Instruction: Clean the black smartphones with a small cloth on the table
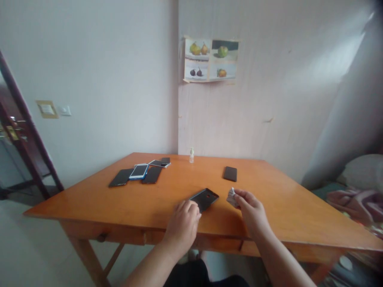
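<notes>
Near the table's front edge, my left hand (185, 223) is closed on the near end of a black phone case (205, 198). The case is tilted, its hollow inside facing up and a camera cutout showing at the far right corner. My right hand (250, 205) pinches a crumpled whitish cloth or tissue (232, 197) between thumb and fingers, just right of the case and apart from it. Beyond my right hand a dark phone (230, 173) lies flat on the table.
Several phones lie grouped at the left, among them a blue-edged phone (139, 172) and a black phone (121, 177). A small clear pump bottle (192, 155) stands at the back of the wooden table (89, 195), near the wall. Fabric (356, 203) is heaped beyond the right edge.
</notes>
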The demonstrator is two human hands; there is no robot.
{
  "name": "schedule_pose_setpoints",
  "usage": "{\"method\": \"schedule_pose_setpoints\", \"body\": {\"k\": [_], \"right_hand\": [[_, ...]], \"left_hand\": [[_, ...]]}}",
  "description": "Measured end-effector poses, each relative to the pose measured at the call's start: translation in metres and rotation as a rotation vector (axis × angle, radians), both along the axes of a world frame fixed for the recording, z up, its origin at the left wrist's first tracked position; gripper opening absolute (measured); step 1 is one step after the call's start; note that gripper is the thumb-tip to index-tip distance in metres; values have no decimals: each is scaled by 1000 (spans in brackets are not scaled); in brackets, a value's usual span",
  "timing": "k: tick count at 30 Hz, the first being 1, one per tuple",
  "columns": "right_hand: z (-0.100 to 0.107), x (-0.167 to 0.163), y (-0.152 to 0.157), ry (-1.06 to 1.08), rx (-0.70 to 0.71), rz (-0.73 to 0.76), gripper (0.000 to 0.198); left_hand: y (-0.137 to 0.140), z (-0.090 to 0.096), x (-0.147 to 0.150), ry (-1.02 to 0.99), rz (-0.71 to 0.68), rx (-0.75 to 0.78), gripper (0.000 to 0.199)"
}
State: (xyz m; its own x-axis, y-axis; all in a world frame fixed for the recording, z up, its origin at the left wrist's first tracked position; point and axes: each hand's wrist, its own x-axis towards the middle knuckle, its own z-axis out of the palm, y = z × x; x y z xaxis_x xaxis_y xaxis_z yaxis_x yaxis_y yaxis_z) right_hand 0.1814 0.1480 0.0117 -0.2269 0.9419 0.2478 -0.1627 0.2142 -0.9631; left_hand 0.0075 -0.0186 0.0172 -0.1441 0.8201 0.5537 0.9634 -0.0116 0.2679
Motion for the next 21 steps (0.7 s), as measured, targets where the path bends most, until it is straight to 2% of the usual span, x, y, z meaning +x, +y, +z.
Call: {"method": "schedule_pose_setpoints", "body": {"k": [2, 3, 7, 9, 12, 16, 18, 21], "right_hand": [[-2, -3, -11, -7, 17, 29, 39], [-3, -4, -14, -18, 23, 39, 38], [-5, -14, -18, -100, 92, 35, 36], [-5, -25, -18, -148, 181, 32, 31], [-2, -42, -21, -345, 349, 38, 22], [6, -52, -24, -890, 573, -11, 16], [12, -50, -22, -1060, 624, -18, 18], [21, -48, -16, -1199, 664, 16, 24]], "left_hand": [[-4, -1, 3, -12, -24, -7, 5], [-5, -1, 2, -22, -10, -1, 11], [-4, -1, -11, -70, 141, 14, 75], [-1, -3, -16, -94, 188, -21, 90], [2, -7, -18, -122, 194, -59, 85], [1, -10, -18, -159, 185, -39, 74], [0, -10, -18, -163, 185, -27, 75], [-1, -11, -18, -177, 186, -20, 78]]}}
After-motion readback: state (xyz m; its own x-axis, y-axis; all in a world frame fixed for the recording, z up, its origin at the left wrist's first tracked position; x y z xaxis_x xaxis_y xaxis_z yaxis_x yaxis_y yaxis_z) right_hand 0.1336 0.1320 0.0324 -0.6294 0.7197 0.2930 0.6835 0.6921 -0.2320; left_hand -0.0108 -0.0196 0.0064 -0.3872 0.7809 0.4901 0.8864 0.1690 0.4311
